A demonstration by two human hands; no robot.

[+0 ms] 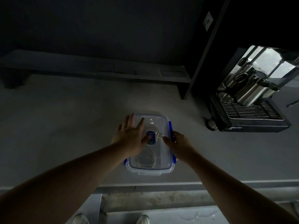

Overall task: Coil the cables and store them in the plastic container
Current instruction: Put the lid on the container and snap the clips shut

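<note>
Here one clear rectangular plastic container (150,171) sits lidded on the grey counter (64,118), three blue clips (169,126) showing at its sides, coiled white cables (145,159) inside, their number unclear. The left hand (129,136) presses flat on the lid, fingers spread apart; the right hand (179,143) grips the right rim, thumb on the lid, fingers bent over the edge. Counter stretches wide to the left; one black coffee machine (252,125) stands well apart on the right.
</note>
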